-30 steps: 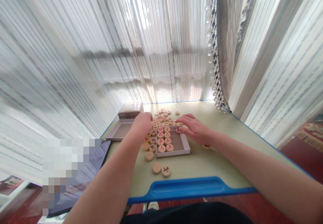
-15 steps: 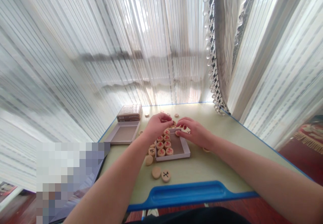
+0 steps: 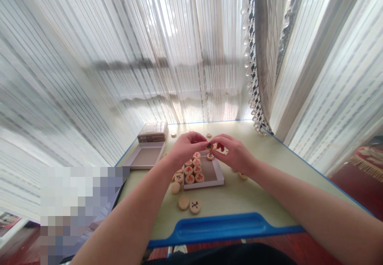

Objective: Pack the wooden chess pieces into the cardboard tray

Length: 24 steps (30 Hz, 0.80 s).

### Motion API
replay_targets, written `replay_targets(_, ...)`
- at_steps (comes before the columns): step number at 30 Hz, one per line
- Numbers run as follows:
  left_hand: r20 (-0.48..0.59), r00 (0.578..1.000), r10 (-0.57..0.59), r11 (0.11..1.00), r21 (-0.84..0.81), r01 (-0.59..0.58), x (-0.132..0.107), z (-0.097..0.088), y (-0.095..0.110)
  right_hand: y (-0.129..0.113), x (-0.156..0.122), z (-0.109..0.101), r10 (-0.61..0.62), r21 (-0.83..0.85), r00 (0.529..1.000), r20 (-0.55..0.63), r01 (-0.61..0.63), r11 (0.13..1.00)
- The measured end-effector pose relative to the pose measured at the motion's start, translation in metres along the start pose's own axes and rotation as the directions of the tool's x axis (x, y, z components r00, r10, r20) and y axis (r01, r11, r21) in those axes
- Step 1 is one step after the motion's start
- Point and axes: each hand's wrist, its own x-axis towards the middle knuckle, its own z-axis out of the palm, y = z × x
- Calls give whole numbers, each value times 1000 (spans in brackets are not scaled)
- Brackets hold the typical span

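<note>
A round wooden Chinese chess piece (image 3: 209, 146) with a black character is held up between the fingertips of both hands, above the far edge of the open white box (image 3: 206, 184). My left hand (image 3: 188, 146) pinches it from the left. From the right, my right hand (image 3: 233, 151) has its fingers closed on it. Just below, another black-marked piece (image 3: 210, 156) sits in the box. Red-marked pieces (image 3: 197, 169) fill two columns along the box's left side. Part of the far end of the box is hidden behind my hands.
Loose pieces lie about the green table (image 3: 257, 201), including a blank-faced one (image 3: 183, 203) and a black-marked one (image 3: 195, 206) in front. An open box lid (image 3: 145, 157) and a closed box (image 3: 153, 132) are at the left. A blue tray edge (image 3: 221, 227) runs along the front.
My right hand has left the piece in the box and moved up and left to the fingertips of my left hand. The held piece now shows its black character facing me.
</note>
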Motion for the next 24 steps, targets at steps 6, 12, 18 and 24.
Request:
replay_targets(6,21,1000,-23,999,-35,24,0,-2,-2,0,-1,0,19,-2,1000,2,-19,1000)
replay_targets(12,111,992,-62,994,-84,72,0,-5,-5,-1,-1,2,45,-36,999,16,-44,998)
replay_targets(18,136,988,-68,986,-140,87,0,-6,-7,0,-2,3,43,-21,999,14,-43,999)
replay_targets(24,130,991,-36,984,-166,58,1,-4,-8,1,-1,2,41,-23,999,20,-40,999)
